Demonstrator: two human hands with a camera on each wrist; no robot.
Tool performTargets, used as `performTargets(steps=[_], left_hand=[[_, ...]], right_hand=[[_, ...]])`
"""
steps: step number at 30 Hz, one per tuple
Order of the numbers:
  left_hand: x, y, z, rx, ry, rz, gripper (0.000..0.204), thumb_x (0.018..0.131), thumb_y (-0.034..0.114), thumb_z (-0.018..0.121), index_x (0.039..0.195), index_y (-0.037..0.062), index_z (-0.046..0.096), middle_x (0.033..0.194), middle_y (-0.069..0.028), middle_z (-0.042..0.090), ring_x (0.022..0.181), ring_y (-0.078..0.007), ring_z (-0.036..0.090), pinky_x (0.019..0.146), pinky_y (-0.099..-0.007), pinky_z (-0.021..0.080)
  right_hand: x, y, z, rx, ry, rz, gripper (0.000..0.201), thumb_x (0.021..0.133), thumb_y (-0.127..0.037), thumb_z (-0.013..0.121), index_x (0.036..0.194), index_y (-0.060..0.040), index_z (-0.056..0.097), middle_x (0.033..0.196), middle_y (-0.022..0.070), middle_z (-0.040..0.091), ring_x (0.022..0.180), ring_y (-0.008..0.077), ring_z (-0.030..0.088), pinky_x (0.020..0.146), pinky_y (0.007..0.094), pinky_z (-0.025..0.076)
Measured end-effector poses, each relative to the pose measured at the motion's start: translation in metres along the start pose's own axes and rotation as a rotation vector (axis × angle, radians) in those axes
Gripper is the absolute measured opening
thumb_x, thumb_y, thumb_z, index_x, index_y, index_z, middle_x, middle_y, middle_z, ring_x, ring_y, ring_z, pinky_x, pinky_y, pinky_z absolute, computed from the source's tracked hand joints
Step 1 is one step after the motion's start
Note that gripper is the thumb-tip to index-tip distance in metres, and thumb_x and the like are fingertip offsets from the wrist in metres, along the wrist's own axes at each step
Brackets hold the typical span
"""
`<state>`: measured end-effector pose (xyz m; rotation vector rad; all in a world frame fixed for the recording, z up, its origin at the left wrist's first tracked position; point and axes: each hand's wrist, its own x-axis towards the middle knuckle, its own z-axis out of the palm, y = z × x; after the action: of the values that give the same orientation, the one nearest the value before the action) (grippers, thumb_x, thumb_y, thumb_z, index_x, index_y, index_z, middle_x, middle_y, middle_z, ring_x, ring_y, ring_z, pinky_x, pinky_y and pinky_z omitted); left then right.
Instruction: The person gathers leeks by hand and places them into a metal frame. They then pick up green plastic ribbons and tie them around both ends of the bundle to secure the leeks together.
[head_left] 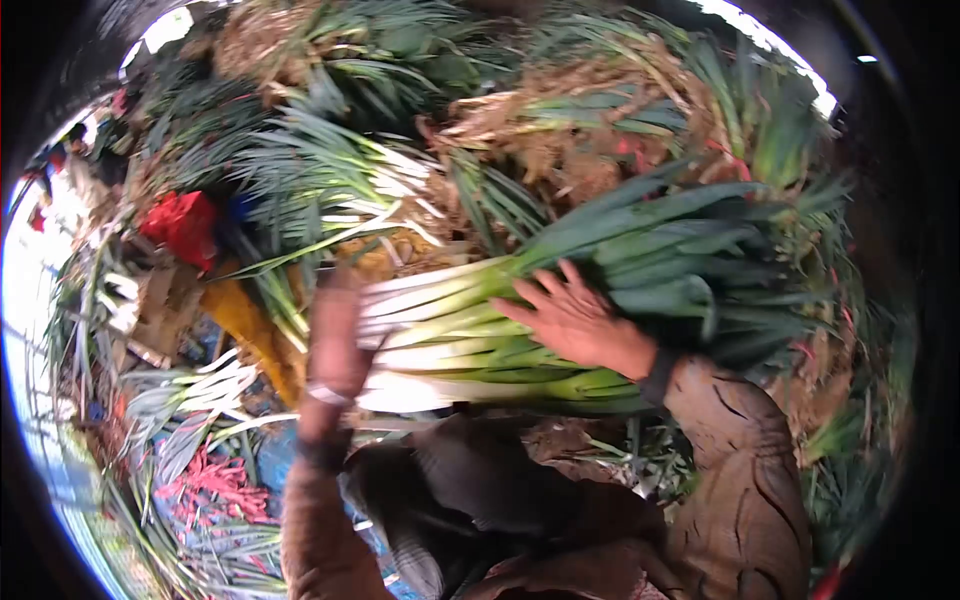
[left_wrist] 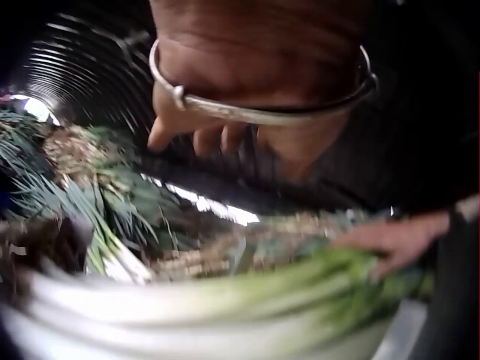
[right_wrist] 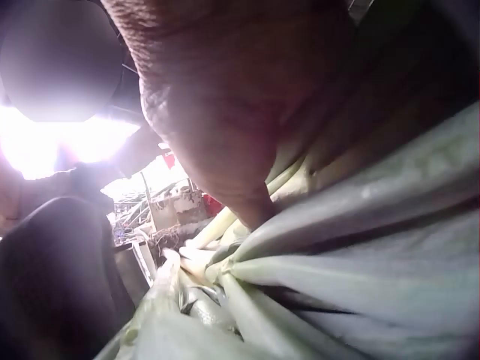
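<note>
A thick bundle of leeks (head_left: 450,340) lies across my lap, white stalks to the left and green leaves to the right. My right hand (head_left: 575,320) rests flat on its middle with straight, spread fingers; the right wrist view shows the palm (right_wrist: 225,112) pressed against the pale stalks (right_wrist: 337,277). My left hand (head_left: 335,330), blurred and wearing a metal bangle (head_left: 325,395), hovers by the white ends. In the left wrist view its fingers (left_wrist: 210,135) hang loosely curled above the bundle (left_wrist: 187,307) and hold nothing. The right hand (left_wrist: 390,240) shows there at the far end.
More heaps of leeks (head_left: 330,180) and brown roots and husks (head_left: 580,140) are piled ahead. A red bag (head_left: 185,225) and a yellow cloth (head_left: 245,320) lie to the left. Loose leeks (head_left: 190,390) and a red tangle (head_left: 215,490) cover the ground at lower left.
</note>
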<state>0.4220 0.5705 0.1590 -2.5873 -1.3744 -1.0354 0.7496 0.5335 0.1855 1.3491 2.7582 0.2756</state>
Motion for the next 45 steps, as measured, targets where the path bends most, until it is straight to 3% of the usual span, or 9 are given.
performTargets(steps=[4, 7, 9, 12, 19, 24, 28, 38, 45], left_hand=[[0.059, 0.013, -0.152, -0.638, 1.18, -0.208, 0.034, 0.098, 0.018, 0.037, 0.124, -0.0042, 0.041, 0.129, -0.0161, 0.046, 0.127, -0.0233, 0.041, 0.108, -0.0433, 0.032], [0.072, 0.067, -0.13, 0.155, 0.589, 0.356, 0.045, 0.091, 0.029, 0.051, 0.126, 0.0006, 0.046, 0.14, -0.0188, 0.04, 0.134, -0.0315, 0.033, 0.111, -0.0477, 0.022], [0.066, 0.077, -0.096, 0.246, 0.124, 0.518, 0.053, 0.084, 0.034, 0.062, 0.129, 0.0096, 0.05, 0.143, -0.0205, 0.036, 0.133, -0.0383, 0.031, 0.109, -0.0511, 0.02], [0.043, 0.049, -0.032, -0.167, 0.019, -0.1, 0.063, 0.081, 0.027, 0.068, 0.133, 0.003, 0.042, 0.135, -0.0203, 0.042, 0.123, -0.0395, 0.039, 0.105, -0.0461, 0.03], [-0.01, 0.006, 0.05, -0.178, -0.517, -0.072, 0.054, 0.086, 0.024, 0.062, 0.135, 0.0109, 0.044, 0.129, -0.0163, 0.051, 0.12, -0.034, 0.046, 0.103, -0.0427, 0.035], [-0.031, -0.01, 0.067, -0.315, -0.454, -0.026, 0.05, 0.086, 0.028, 0.061, 0.133, 0.0165, 0.048, 0.132, -0.0093, 0.05, 0.121, -0.0311, 0.045, 0.104, -0.0456, 0.031], [-0.039, -0.013, 0.075, -0.215, -0.45, -0.054, 0.056, 0.085, 0.024, 0.061, 0.138, 0.0212, 0.042, 0.139, -0.008, 0.043, 0.129, -0.0288, 0.038, 0.109, -0.0495, 0.023], [-0.064, -0.034, 0.092, 0.043, -0.266, -0.118, 0.052, 0.095, 0.038, 0.043, 0.139, 0.0107, 0.038, 0.14, -0.0107, 0.042, 0.131, -0.0297, 0.034, 0.111, -0.0503, 0.017], [-0.061, -0.03, 0.081, -0.015, -0.209, -0.27, 0.041, 0.089, 0.034, 0.051, 0.12, 0.0071, 0.05, 0.12, -0.0123, 0.052, 0.112, -0.0314, 0.045, 0.101, -0.0479, 0.027]], right_hand=[[0.006, 0.004, -0.015, 0.154, -0.119, -0.014, 0.059, 0.088, -0.026, 0.056, 0.142, -0.0206, 0.035, 0.128, 0.0137, 0.046, 0.115, 0.0328, 0.044, 0.103, 0.0562, 0.027], [0.007, 0.006, -0.009, 0.172, 0.005, -0.037, 0.057, 0.088, -0.026, 0.055, 0.142, -0.0201, 0.036, 0.125, 0.0138, 0.047, 0.112, 0.0331, 0.044, 0.102, 0.0558, 0.028], [0.004, 0.005, -0.008, 0.134, 0.012, -0.039, 0.057, 0.088, -0.024, 0.055, 0.142, -0.02, 0.036, 0.124, 0.0141, 0.047, 0.112, 0.0329, 0.044, 0.101, 0.0556, 0.028], [0.004, 0.004, -0.009, 0.135, -0.005, -0.032, 0.056, 0.088, -0.023, 0.054, 0.141, -0.0197, 0.037, 0.121, 0.0147, 0.048, 0.111, 0.0326, 0.044, 0.1, 0.0554, 0.029], [0.015, -0.005, -0.014, 0.026, 0.018, -0.091, 0.063, 0.081, -0.009, 0.056, 0.14, -0.0224, 0.039, 0.106, 0.0107, 0.048, 0.098, 0.0292, 0.044, 0.087, 0.0481, 0.033], [0.014, -0.033, -0.049, 0.052, -0.197, 0.002, 0.052, 0.086, -0.019, 0.046, 0.137, -0.0168, 0.042, 0.108, 0.0139, 0.05, 0.106, 0.0309, 0.045, 0.098, 0.0579, 0.027], [-0.002, -0.028, 0.003, 0.017, 0.143, -0.059, 0.056, 0.084, -0.027, 0.057, 0.137, -0.0161, 0.043, 0.126, 0.0197, 0.046, 0.121, 0.0348, 0.039, 0.102, 0.0619, 0.02], [0.036, 0.016, 0.01, 0.057, -0.009, -0.149, 0.05, 0.084, -0.017, 0.057, 0.133, -0.0216, 0.046, 0.125, 0.0156, 0.047, 0.125, 0.0304, 0.037, 0.105, 0.0549, 0.021], [0.024, 0.004, 0.007, 0.142, -0.184, -0.119, 0.07, 0.079, -0.045, 0.062, 0.139, -0.0159, 0.039, 0.134, 0.0182, 0.038, 0.125, 0.0324, 0.034, 0.106, 0.0502, 0.019]])
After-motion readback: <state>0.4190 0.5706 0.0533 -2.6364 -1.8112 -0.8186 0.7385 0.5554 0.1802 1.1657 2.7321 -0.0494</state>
